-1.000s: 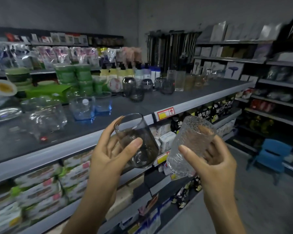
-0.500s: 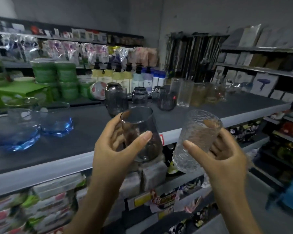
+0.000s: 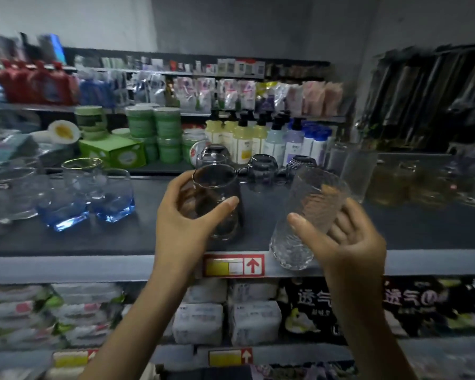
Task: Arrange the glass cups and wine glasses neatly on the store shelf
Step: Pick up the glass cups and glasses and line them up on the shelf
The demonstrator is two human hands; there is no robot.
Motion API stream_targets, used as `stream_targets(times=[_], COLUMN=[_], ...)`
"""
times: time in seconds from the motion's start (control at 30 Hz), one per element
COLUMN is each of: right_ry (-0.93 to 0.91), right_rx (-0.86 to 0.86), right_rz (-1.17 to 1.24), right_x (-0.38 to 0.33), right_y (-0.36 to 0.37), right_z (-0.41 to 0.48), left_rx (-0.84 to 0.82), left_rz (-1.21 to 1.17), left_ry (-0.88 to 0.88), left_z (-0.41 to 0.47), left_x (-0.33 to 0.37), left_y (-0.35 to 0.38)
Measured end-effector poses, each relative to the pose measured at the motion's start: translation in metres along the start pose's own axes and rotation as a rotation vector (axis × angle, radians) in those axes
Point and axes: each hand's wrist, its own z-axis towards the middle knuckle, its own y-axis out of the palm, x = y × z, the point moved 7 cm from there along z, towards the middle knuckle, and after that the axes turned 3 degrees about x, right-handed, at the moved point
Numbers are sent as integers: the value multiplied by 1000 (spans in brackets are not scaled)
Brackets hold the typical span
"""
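Smoky grey tapered glass cup [image 3: 217, 182] is wrapped in your left hand [image 3: 183, 224], thumb across the front, low over the front of the dark grey store shelf [image 3: 121, 238]. Your right hand [image 3: 343, 242] grips the clear textured tall glass [image 3: 305, 193], tilted, base past the shelf edge. Neither looks set down yet. Upside-down dark glasses [image 3: 262, 168] line the back and blue-bottomed glass cups [image 3: 113, 200] bunch on the left, so I'd guess you're midway.
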Motion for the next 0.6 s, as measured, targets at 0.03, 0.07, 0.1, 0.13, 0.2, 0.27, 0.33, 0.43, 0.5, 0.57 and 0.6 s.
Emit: stream_targets(times=[0.03, 0.07, 0.1, 0.13, 0.2, 0.27, 0.33, 0.43, 0.5, 0.57, 0.6], right_ry=[6, 12, 14, 17, 28, 33, 40, 45, 43, 37, 35], right_rx=[-19, -35, -48, -58, -82, -106, -115, -109, -106, -108, -109], right_rz=[17, 33, 49, 63, 79, 79, 89, 108, 108, 100, 96], right_x=[1, 2, 3, 4, 5, 8, 10, 13, 15, 16, 16], right_y=[-2, -4, -7, -8, -10, -11, -13, -14, -15, -14, -15], right_z=[6, 10, 15, 19, 26, 31, 34, 38, 40, 41, 41], left_rx=[31, 61, 86, 110, 155, 183, 208, 242, 248, 253, 258], left_rz=[21, 42, 66, 84, 116, 138, 140, 131, 124, 123, 120], left_ry=[-10, -21, -29, -31, -31, -26, -38, -65, -82, -78, -76], left_z=[4, 8, 12, 15, 22, 28, 32, 36, 37, 36, 36], left_x=[-5, -10, -14, -17, -22, -25, -30, -36, -39, -40, -41], left_y=[3, 6, 9, 11, 14, 15, 15, 13, 14, 15, 15])
